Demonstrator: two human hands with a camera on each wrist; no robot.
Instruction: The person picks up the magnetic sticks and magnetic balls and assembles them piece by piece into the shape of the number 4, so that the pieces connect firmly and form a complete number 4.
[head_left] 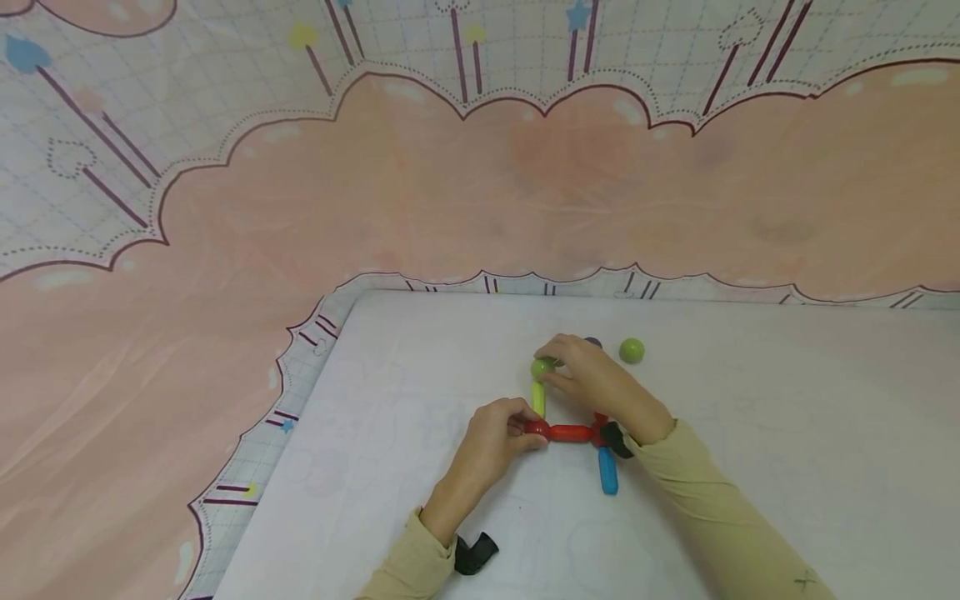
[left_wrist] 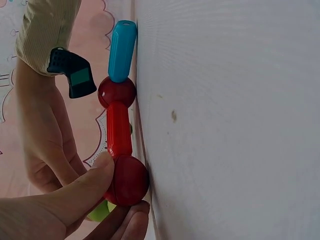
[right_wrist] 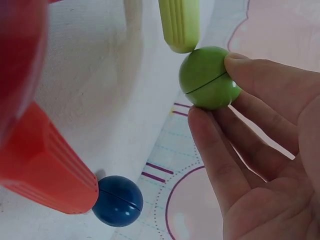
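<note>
My left hand (head_left: 493, 433) pinches a red ball (left_wrist: 131, 181) between thumb and fingers. From that ball a red rod (head_left: 572, 433) runs right to a second red ball (left_wrist: 117, 92), which bears a blue rod (head_left: 608, 472). A yellow-green rod (head_left: 538, 400) extends away from the pinched red ball. At its far end is a green ball (right_wrist: 210, 78), pinched by the thumb and fingertips of my right hand (head_left: 588, 375). Ball and rod end touch in the right wrist view; whether they are joined I cannot tell. Another red rod (right_wrist: 47, 162) reaches toward a dark blue ball (right_wrist: 118, 201).
A loose green ball (head_left: 632, 351) lies on the white tabletop (head_left: 787, 433), right of the right hand. The dark blue ball is partly hidden behind that hand in the head view. A patterned pink cloth (head_left: 187, 350) surrounds the table's far and left edges.
</note>
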